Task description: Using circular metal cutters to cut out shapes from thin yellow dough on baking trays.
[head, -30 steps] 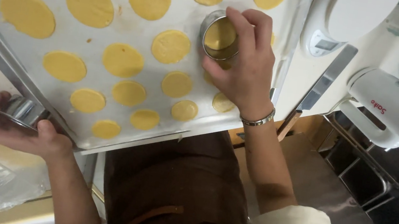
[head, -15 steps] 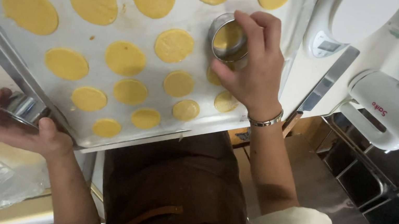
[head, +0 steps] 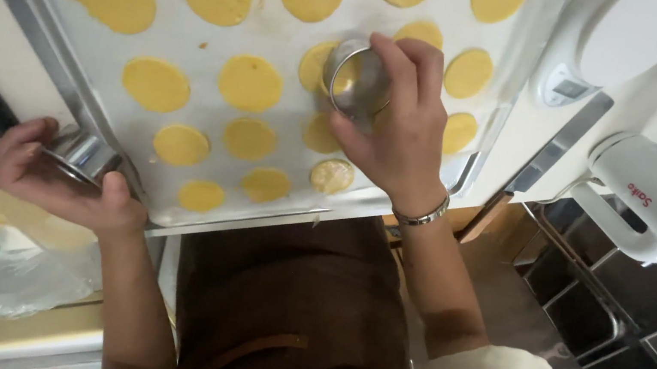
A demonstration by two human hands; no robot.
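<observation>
The right hand pinches a small round shiny metal cutter ring between thumb and fingertips, fingers closed on its rim. The ring is tilted, its open mouth facing up and towards nine o'clock, with yellow dough showing inside it. It hangs over the parchment-lined grey metal baking tray, touching or just above one of the flat round yellow dough discs at the tray's centre.

The left hand, at eight o'clock off the tray's corner, is wrapped around a second, shorter metal ring, which rests against the tray's edge.

The risks, as I judge them: held this tilted, the ring could drop its dough disc crooked or folded onto a neighbouring disc, since the discs at five o'clock lie close together. The heel of the hand hovers over soft discs and could flatten them. The left ring could nudge the tray and shift the paper.
</observation>
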